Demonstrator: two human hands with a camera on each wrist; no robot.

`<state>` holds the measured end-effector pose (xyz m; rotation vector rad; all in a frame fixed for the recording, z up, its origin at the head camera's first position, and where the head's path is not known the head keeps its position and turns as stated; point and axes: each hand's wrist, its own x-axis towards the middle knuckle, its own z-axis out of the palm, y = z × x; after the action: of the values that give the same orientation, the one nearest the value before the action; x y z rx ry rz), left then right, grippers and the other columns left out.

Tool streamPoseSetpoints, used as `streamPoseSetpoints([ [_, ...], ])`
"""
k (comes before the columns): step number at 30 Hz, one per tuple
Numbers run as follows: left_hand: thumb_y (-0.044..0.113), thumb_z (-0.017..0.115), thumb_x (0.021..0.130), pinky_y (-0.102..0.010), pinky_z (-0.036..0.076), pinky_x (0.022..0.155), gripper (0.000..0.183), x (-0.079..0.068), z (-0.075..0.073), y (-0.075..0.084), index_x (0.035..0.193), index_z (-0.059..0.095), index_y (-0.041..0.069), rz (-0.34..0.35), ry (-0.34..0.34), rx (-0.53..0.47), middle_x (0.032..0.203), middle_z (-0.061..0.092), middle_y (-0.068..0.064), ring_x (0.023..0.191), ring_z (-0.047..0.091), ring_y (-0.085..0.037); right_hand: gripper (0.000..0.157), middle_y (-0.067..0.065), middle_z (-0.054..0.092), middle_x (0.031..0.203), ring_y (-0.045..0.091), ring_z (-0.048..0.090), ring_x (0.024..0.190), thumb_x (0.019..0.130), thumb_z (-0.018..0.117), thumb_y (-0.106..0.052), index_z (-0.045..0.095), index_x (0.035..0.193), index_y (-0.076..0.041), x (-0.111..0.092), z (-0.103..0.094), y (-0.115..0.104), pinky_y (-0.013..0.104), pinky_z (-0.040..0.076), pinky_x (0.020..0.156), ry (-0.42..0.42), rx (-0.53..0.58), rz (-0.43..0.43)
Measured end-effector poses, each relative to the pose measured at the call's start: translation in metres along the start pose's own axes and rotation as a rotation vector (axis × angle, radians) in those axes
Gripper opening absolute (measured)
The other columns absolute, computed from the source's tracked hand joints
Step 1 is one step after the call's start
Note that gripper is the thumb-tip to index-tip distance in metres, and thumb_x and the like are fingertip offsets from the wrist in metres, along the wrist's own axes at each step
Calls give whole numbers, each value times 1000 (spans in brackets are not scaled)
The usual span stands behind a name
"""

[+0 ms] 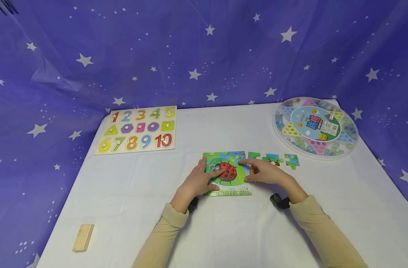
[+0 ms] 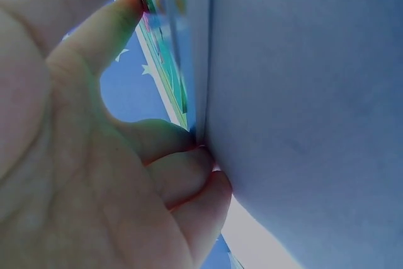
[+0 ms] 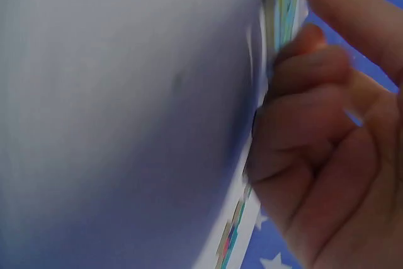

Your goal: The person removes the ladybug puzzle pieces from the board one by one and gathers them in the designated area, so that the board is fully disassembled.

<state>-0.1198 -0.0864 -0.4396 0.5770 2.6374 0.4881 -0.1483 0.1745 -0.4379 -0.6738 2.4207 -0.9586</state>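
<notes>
A ladybug jigsaw puzzle [image 1: 228, 188] lies in a flat board on the white table, in the middle of the head view. My left hand [image 1: 197, 180] rests on its left side, index finger extended over the ladybug and the thumb near the lower part. In the left wrist view the other fingertips [image 2: 217, 187] touch the table beside the board's edge. My right hand [image 1: 265, 172] touches the puzzle's right side with index finger and thumb; its other fingers are curled under. Loose puzzle pieces [image 1: 292, 160] lie beyond the right hand, one partly hidden by it.
A wooden number and shape board [image 1: 137, 130] lies at the back left. At the back right is a round clear case [image 1: 315, 126] of marbles. A small wooden block [image 1: 83, 237] lies at the front left. Purple starry cloth [image 1: 177, 52] hangs behind the table.
</notes>
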Motion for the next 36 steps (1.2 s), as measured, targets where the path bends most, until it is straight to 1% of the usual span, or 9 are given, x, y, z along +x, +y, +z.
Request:
streamPoseSetpoints([
  [4, 45, 63, 79, -44, 16, 106, 64, -2, 0, 1, 137, 40, 33, -9, -4, -1, 146, -4, -27, 135, 1, -35, 61, -3, 51, 66, 11, 45, 55, 80, 71, -20, 44, 132, -5, 0, 5, -4, 26, 37, 52, -26, -37, -24],
  [6, 45, 63, 79, -44, 17, 106, 64, -2, 0, 1, 137, 40, 34, -8, -2, 2, 146, -4, -27, 135, 1, -35, 61, -3, 50, 65, 11, 45, 54, 79, 71, -18, 44, 131, -4, 0, 6, -5, 26, 37, 52, -18, -49, -37],
  [13, 45, 64, 78, -44, 18, 106, 64, -1, -1, 1, 137, 41, 33, 17, 17, 16, 145, -1, -28, 134, 2, -36, 56, -2, 50, 65, 12, 44, 53, 77, 73, -16, 48, 125, -6, 1, 6, -6, 26, 37, 51, 9, -39, -22],
  [16, 45, 64, 78, -45, 19, 105, 64, -1, -1, 1, 137, 41, 32, 21, 21, 12, 145, -1, -28, 134, 3, -36, 53, 3, 49, 73, 13, 43, 57, 75, 75, -14, 51, 121, -7, 1, 7, -6, 28, 36, 53, 51, -39, -30],
  [19, 44, 64, 78, -45, 20, 105, 64, -2, -1, 2, 136, 42, 32, 10, 14, 2, 146, -2, -27, 134, 3, -36, 48, 8, 47, 86, 14, 42, 62, 73, 76, -10, 53, 115, -8, 1, 9, -7, 29, 37, 56, 108, -48, -50],
  [22, 44, 64, 78, -45, 19, 105, 63, -3, 0, 2, 136, 42, 32, -1, 5, -1, 146, -2, -27, 134, 3, -36, 45, 10, 48, 93, 14, 43, 64, 73, 75, -7, 53, 113, -9, 1, 11, -8, 30, 39, 57, 133, -46, -61],
  [29, 44, 64, 79, -44, 19, 105, 63, -2, 0, 2, 136, 42, 32, 13, 19, 5, 146, 0, -28, 134, 4, -36, 47, 3, 52, 81, 12, 44, 58, 76, 72, -6, 52, 118, -5, 3, 12, -9, 28, 38, 54, 94, -54, -62],
  [33, 43, 65, 79, -45, 21, 104, 62, -2, -1, 2, 136, 43, 32, 17, 23, 3, 146, 0, -27, 134, 5, -36, 47, 3, 52, 80, 12, 43, 57, 76, 72, -8, 52, 118, -4, 3, 11, -8, 28, 38, 54, 94, -56, -62],
  [36, 43, 65, 79, -45, 20, 104, 63, -2, -2, 2, 136, 43, 31, 16, 17, 4, 145, 0, -28, 134, 5, -37, 47, 3, 53, 80, 12, 45, 58, 76, 73, -13, 52, 117, -6, 1, 9, -6, 28, 39, 54, 89, -25, -52],
])
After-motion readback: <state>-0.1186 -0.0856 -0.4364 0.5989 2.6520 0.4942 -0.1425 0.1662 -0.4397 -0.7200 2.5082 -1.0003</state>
